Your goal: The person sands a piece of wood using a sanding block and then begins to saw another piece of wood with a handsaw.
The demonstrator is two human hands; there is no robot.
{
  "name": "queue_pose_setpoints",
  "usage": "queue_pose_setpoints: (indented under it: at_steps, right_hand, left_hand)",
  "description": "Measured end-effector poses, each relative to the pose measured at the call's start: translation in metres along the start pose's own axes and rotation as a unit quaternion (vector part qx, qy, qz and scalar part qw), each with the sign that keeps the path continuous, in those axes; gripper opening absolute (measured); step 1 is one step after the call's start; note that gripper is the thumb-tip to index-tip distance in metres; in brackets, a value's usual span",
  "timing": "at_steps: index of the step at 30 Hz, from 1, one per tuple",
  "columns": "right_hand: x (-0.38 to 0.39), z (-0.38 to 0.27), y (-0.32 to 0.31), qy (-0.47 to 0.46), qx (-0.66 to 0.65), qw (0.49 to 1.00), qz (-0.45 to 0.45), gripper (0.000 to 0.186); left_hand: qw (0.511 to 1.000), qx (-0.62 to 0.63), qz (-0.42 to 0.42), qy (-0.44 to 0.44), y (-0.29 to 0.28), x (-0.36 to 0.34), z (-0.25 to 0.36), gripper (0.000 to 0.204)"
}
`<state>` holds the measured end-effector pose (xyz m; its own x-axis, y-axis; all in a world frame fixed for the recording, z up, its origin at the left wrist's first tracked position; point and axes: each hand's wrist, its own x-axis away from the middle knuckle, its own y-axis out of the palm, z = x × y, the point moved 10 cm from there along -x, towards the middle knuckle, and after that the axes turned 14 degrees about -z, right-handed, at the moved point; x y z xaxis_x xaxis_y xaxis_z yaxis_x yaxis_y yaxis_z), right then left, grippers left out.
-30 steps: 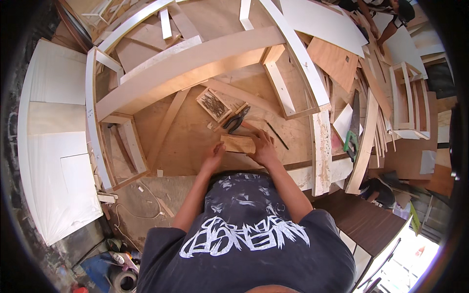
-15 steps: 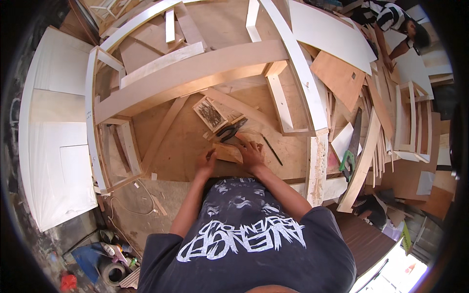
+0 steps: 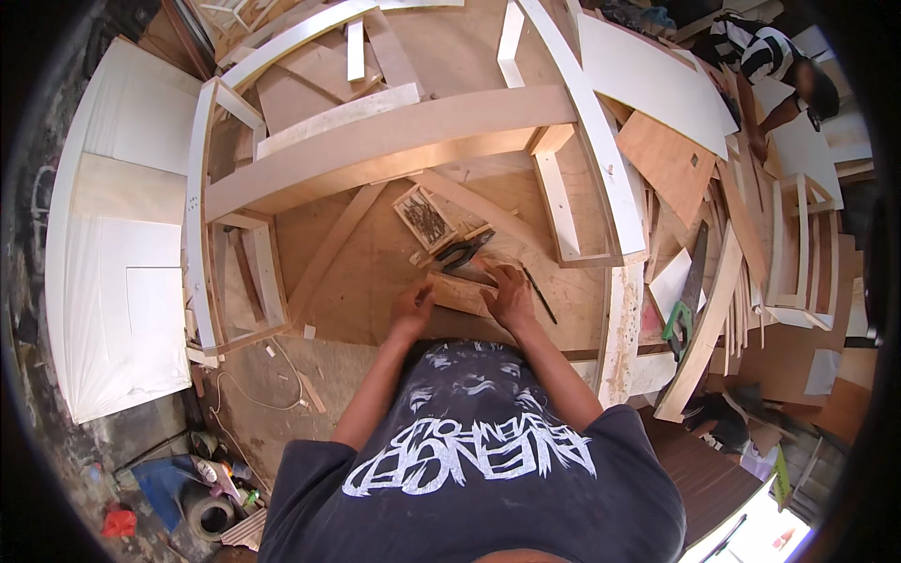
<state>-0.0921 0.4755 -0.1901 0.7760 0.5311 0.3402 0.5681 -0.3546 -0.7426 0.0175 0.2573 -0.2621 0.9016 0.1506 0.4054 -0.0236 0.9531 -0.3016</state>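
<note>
Evidently, the wooden block [image 3: 460, 293] is kept on the near side of the surface [image 3: 343, 305] so that both ends can be reached at once. Its left end is met by the left hand [image 3: 412, 309], fingers partly curled; its right end is bordered by the right hand [image 3: 511, 300], fingers bent and slightly spread. Whether the block is actually pinched by either cannot be told – perhaps it is only being steadied.

Just beyond it, the pliers [image 3: 466, 250] and a small open box [image 3: 425, 218] of thin, dark pieces are placed, likely for easy reach. A dark, slender stick [image 3: 539, 293] is laid beside the right hand – apparently kept close, yet off the block.
</note>
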Motion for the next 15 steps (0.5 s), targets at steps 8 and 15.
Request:
queue_pose_setpoints:
  at_steps: [8, 15]
  right_hand:
    - [0.007, 0.014, 0.011, 0.043, 0.018, 0.999, 0.027, 0.054]
    - [0.009, 0.014, 0.016, 0.032, 0.014, 0.999, 0.027, 0.054]
  left_hand:
    - [0.998, -0.051, -0.029, -0.014, 0.007, 0.029, 0.013, 0.036]
    - [0.999, -0.009, -0.02, -0.031, 0.003, 0.049, 0.006, 0.039]
